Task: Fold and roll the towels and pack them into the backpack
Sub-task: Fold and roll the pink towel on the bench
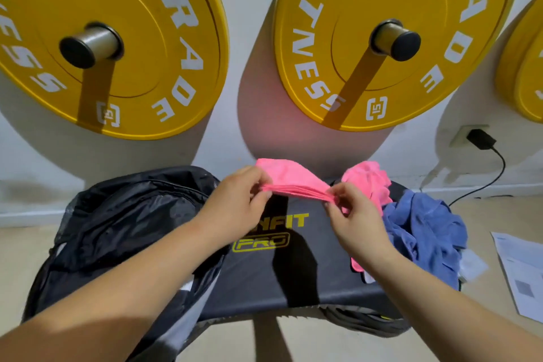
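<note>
Left hand: your left hand pinches one end of the pink towel, with the thumb and fingers curled onto the layered edge.
Right hand: your right hand does the same thing, with its fingertips clamped on the other end of that stretch.
Pink towel: it's held up in the air between both hands, over the far part of the worktop. It's gathered into thin layers where you grip it. More pink cloth bunches out past your right hand, and I honestly can't tell if it's the same towel.
Backpack: the black backpack lies on the left, partly on the worktop's left edge and under your left forearm. It looks unzipped.
Blue towel: the blue towel is crumpled in a heap at the worktop's right end, just beside your right wrist.
Worktop: it's a dark padded top with a yellow "PRO" logo between your arms.
Background: there are yellow weight plates on wall pegs and a black charger plugged into the wall.
Floor: some papers lie off to the right.
</note>
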A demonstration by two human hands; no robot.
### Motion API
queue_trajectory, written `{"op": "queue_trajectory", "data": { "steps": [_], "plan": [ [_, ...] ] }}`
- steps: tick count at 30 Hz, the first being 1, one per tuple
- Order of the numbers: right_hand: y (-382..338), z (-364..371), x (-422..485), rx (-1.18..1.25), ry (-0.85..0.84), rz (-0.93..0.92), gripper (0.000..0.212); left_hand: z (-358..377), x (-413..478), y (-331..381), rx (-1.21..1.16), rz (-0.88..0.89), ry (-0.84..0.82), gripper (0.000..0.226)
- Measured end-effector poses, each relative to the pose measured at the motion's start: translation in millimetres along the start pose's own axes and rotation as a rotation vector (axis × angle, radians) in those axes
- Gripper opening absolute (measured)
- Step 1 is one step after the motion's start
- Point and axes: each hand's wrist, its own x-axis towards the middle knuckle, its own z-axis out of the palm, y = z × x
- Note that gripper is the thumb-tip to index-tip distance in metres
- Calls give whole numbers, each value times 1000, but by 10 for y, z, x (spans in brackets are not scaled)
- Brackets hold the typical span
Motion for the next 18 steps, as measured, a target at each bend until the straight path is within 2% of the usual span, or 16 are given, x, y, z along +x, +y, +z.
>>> {"op": "queue_trajectory", "data": {
  "steps": [3,5,7,9,11,14,16,18],
  "plan": [
    [453,211,-285,-391,-321,43,8,474,-392,-454,63,-55,-216,8],
    [587,286,-386,-648,-551,127,12,732,-604,-673,164,-31,-395,6],
    [598,377,-430,-780,-724,155,18,895,-758,-795,248,-6,-537,9],
    [603,453,-447,-828,-818,160,19,964,-856,-839,306,-8,-602,9],
    [674,498,-482,-785,-828,184,14,987,-932,-892,358,0,-601,8],
    [865,503,-637,-556,-727,283,8,1035,-1047,-957,440,-15,-609,18],
    [937,514,-772,-346,-643,391,20,1078,-1107,-977,415,-71,-602,23],
    [981,544,-836,-184,-527,492,22,1105,-1130,-974,328,-158,-562,25]
  ]
}}
